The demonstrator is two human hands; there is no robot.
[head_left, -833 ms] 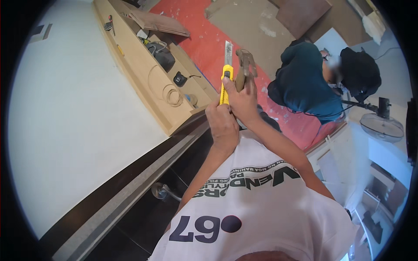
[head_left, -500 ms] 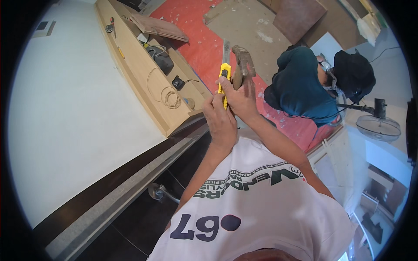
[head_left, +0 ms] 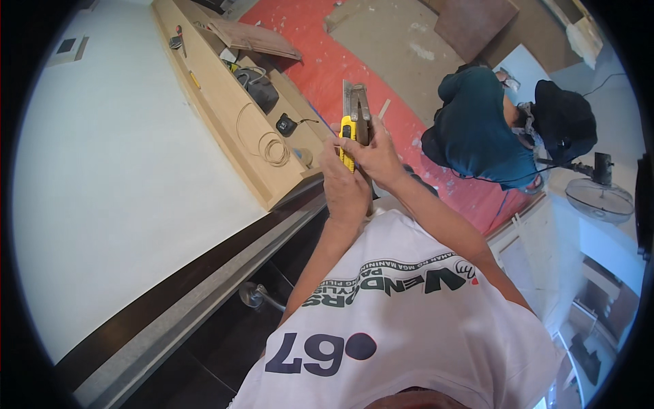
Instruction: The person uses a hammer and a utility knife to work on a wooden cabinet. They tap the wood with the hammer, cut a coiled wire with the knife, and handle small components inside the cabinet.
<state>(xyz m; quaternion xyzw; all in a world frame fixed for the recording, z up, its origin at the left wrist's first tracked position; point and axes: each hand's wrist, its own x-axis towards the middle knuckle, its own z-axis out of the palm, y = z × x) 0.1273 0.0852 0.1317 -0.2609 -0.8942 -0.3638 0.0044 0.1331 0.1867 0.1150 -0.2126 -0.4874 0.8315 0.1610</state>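
Observation:
Both of my hands meet in front of my chest around a yellow utility knife (head_left: 347,140), its blade slid out and pointing away from me. My left hand (head_left: 345,189) is closed around the knife's lower handle. Fingers of my right hand (head_left: 381,160) press on the knife's side, and the same hand grips a worn claw hammer (head_left: 361,102). The hammer's head lies right beside the blade; most of its handle is hidden by my hands. A thin pale strip (head_left: 385,108) shows just past my right hand; whether I hold it, I cannot tell.
At left, a long wooden tray-like box (head_left: 231,112) holds a tape measure (head_left: 286,125), a coil of thin strip (head_left: 276,151) and a grey power tool (head_left: 259,92). A person in a dark shirt (head_left: 473,129) bends over at right, near a fan (head_left: 599,200). Red sheeting (head_left: 300,75) covers floor.
The knife and hammer have come lower and closer to me, and the hammer head has turned and now sits against the blade. Less blade shows. The pale strip has come into view.

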